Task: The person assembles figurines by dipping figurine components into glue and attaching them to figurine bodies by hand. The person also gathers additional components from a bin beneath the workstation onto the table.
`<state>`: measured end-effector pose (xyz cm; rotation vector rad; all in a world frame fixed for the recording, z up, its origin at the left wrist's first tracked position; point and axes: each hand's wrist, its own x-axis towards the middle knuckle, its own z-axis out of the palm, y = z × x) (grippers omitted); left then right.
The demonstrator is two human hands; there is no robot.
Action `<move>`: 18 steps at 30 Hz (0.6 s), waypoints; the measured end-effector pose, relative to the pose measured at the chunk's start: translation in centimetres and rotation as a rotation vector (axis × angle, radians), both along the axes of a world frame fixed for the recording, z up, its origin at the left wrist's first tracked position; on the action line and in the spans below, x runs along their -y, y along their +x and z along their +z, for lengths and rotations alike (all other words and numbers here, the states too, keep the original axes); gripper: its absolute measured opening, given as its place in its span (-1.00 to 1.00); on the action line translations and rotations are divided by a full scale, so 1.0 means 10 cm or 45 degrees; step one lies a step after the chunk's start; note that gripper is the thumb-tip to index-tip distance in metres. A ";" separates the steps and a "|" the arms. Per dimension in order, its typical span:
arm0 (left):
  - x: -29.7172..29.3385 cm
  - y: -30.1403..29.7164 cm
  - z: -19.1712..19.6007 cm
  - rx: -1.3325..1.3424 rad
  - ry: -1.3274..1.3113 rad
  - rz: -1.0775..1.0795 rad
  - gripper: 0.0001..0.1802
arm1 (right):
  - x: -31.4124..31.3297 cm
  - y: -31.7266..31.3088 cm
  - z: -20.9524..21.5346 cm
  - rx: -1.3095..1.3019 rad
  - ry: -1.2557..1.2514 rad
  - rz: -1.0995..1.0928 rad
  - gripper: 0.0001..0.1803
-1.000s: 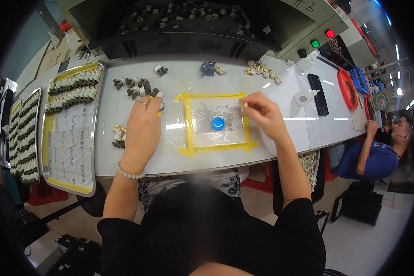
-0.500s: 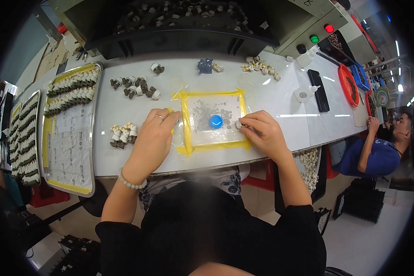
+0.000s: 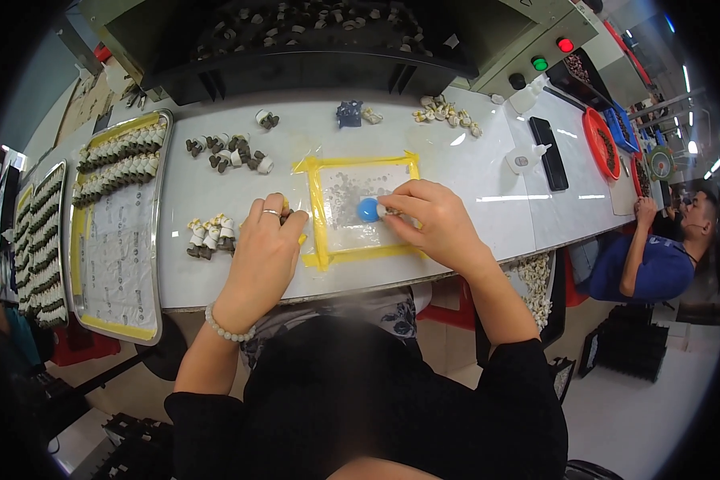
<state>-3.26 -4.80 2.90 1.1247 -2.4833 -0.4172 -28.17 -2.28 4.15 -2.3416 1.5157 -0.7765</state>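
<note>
My right hand (image 3: pixel 434 222) pinches a small white piece (image 3: pixel 382 210) at the right edge of a round blue pad (image 3: pixel 366 210). Fingers hide most of that piece. The pad lies inside a rectangle of yellow tape (image 3: pixel 363 258) on the white table. My left hand (image 3: pixel 266 246) is curled closed just left of the tape; a bit of yellow and something dark show at its fingertips, too covered to name. Close to its left stand small white figures (image 3: pixel 211 235) with dark legs and yellow tops.
Dark-and-white pieces (image 3: pixel 234 152) lie farther back, near a dark blue block (image 3: pixel 349 114) and cream-coloured pieces (image 3: pixel 448 116). A metal tray (image 3: pixel 120 264) with rows of figures is at left. Right are a white bottle (image 3: pixel 526 160), a black bar (image 3: pixel 549 152) and a co-worker (image 3: pixel 656 264).
My right hand has moved left, bringing its small white piece from the tape's right side to the blue pad. My left hand's fingers have curled in more. The whole view has shifted slightly.
</note>
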 end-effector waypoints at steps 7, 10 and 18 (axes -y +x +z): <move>0.00 0.04 0.05 -0.136 0.216 0.039 -0.62 | 0.09 0.07 0.00 -0.231 -0.026 0.061 -0.82; 0.06 0.11 0.04 -0.045 0.216 -0.020 -0.64 | 0.10 0.10 0.07 -0.342 -0.006 0.099 -0.83; 0.09 0.06 0.10 -0.061 0.065 -0.005 -0.66 | 0.12 0.14 0.09 -0.491 -0.023 0.100 -0.85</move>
